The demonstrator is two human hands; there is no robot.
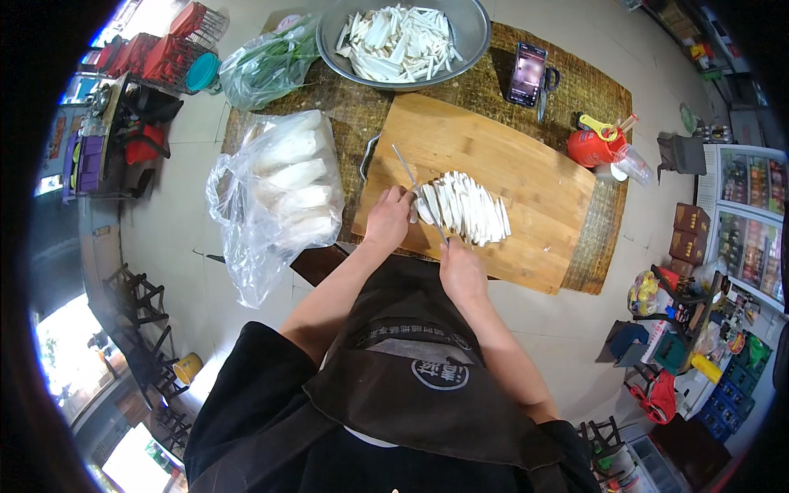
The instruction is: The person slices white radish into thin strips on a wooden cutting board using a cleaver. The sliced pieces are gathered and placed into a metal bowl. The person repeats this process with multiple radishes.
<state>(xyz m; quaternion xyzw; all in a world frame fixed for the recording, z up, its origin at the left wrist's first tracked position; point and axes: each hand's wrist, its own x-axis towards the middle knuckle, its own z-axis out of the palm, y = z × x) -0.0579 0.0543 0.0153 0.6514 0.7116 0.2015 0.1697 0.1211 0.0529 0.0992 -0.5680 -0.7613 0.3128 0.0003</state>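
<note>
My right hand (463, 271) grips the handle of a kitchen knife (425, 200), whose thin blade slants up and to the left across the wooden cutting board (530, 172). At the blade's left side, my left hand (389, 215) holds the end of a white vegetable piece, its fingertips close to the blade. Thin white vegetable slices (471, 209) lie fanned in a row just right of the knife. Beyond the board stands a large metal bowl (478, 46) with many cut white strips (400, 43). Left of the board, a clear plastic bag (237, 203) holds several whole white vegetables (299, 175).
A bag of green vegetables (271, 65) lies at the table's back left. A phone (527, 74) with a lit screen and scissors (545, 92) lie behind the board. A red container (592, 148) with a yellow-handled tool (598, 126) and a clear plastic cup (633, 165) are at the right.
</note>
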